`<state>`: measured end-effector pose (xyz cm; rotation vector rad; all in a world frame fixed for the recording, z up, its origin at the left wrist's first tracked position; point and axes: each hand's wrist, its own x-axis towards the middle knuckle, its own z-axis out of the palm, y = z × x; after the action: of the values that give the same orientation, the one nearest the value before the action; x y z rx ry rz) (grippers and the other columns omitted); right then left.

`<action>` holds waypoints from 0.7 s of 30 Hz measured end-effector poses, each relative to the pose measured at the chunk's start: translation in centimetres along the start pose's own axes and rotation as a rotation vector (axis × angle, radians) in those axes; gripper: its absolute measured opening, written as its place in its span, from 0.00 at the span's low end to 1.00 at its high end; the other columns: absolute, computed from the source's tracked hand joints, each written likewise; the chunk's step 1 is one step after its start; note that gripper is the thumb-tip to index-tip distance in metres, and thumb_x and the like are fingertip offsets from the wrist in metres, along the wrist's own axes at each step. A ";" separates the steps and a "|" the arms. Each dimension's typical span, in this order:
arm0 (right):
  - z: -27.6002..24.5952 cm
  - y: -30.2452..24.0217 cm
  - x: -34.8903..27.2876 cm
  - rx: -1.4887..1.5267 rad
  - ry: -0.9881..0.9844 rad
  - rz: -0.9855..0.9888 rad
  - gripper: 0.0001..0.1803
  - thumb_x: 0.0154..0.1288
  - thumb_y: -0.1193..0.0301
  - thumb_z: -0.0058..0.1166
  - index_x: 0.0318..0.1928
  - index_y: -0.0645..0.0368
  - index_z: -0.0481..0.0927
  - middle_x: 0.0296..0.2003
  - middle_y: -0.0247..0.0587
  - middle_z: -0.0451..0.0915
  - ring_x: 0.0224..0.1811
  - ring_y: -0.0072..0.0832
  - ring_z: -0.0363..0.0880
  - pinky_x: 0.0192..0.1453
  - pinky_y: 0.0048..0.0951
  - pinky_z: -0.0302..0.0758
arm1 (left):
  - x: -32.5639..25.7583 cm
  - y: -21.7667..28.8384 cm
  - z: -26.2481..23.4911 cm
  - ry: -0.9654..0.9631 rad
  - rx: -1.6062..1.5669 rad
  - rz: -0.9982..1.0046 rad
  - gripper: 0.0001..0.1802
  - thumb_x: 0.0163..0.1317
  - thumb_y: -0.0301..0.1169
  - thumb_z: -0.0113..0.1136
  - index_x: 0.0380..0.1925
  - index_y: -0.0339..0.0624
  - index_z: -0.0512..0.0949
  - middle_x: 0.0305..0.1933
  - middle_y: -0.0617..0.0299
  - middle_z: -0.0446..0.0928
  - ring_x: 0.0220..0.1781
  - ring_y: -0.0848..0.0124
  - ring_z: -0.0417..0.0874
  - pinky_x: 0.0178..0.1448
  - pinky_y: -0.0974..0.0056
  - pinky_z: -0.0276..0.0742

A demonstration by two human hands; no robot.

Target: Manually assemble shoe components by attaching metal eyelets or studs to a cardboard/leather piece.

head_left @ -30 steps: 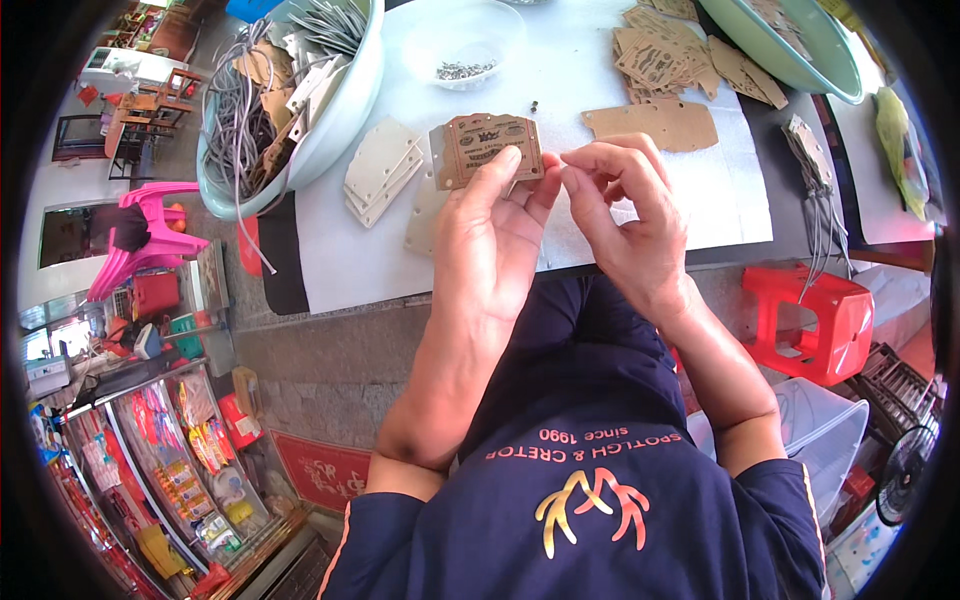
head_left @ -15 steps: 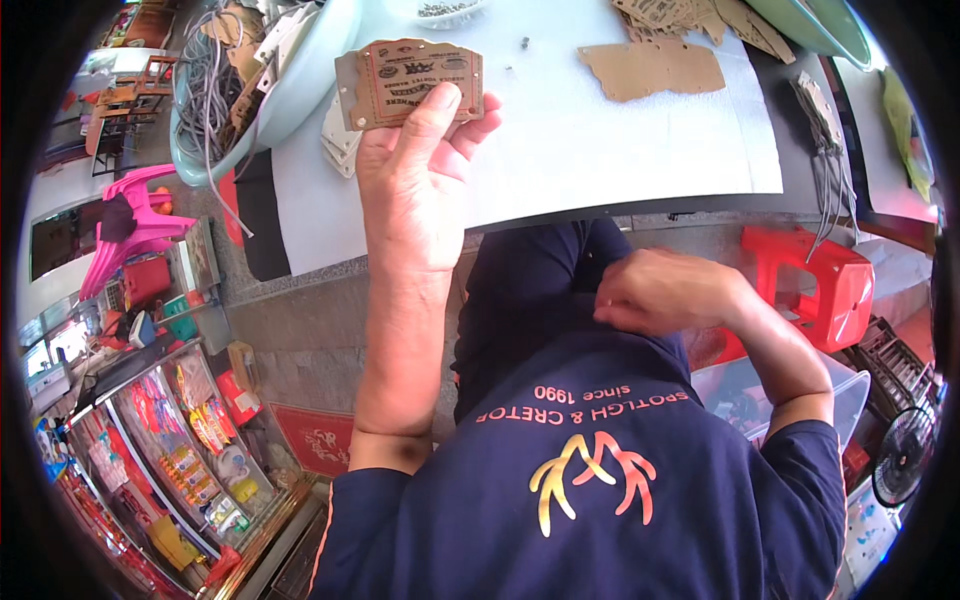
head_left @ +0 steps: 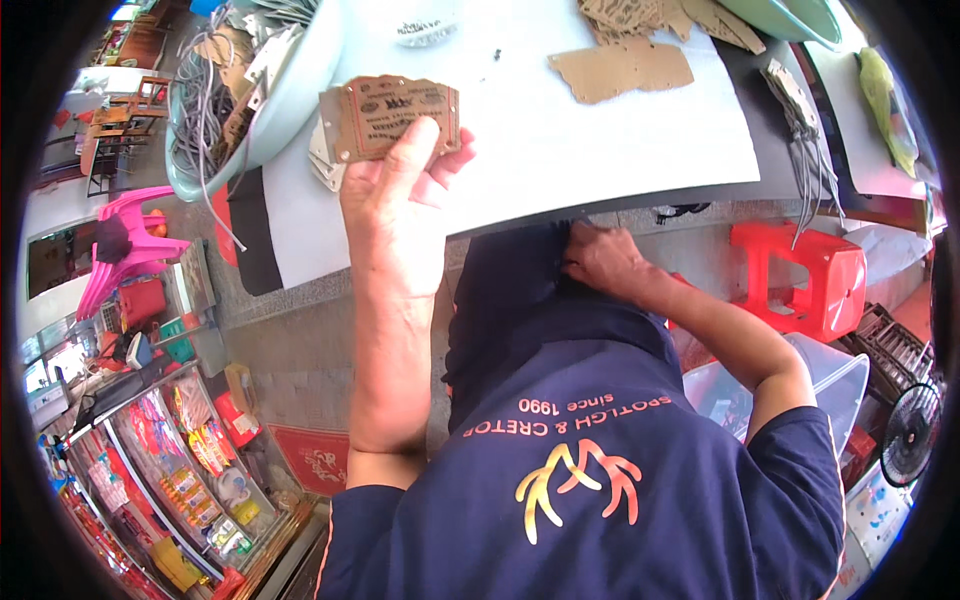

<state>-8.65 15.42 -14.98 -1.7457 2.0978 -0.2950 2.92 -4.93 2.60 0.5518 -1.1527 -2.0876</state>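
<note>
One brown card (head_left: 390, 125) was in your left hand (head_left: 405, 185), gripped with the thumb across its printed face and the fingers behind and beside it. It was over the left part of the white sheet (head_left: 560, 150), its scalloped edge away from you. Your right hand (head_left: 608, 258) was at your lap (head_left: 510, 290), just your side of the table (head_left: 256, 235), fingers curled; I cannot tell whether it held anything. Beyond the left hand, white cards (head_left: 325, 165) lay partly hidden. Farther out on the sheet were dark bits (head_left: 497, 55), a plain card (head_left: 622, 72) lying flat, and a clear dish (head_left: 445, 35) of metal pieces (head_left: 418, 28). A pale basin (head_left: 320, 80) of grey cords (head_left: 195, 130) stood left, a second basin (head_left: 805, 22) far right. Below, to the right, stood a red stool (head_left: 838, 275).
</note>
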 end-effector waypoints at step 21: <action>-17.8 -6.4 -0.2 1.507 -0.135 0.045 0.12 0.71 0.67 0.53 0.42 0.64 0.79 0.30 0.32 0.77 0.24 0.12 0.70 0.27 0.16 0.68 | -0.3 -0.1 1.6 0.019 -0.014 0.032 0.08 0.64 0.24 0.58 0.43 0.34 0.78 0.39 0.57 0.81 0.37 0.67 0.83 0.46 0.62 0.81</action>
<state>-10.50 12.78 3.69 -0.7134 1.0892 -1.2578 2.07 -3.71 3.34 0.5420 -1.1285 -2.0576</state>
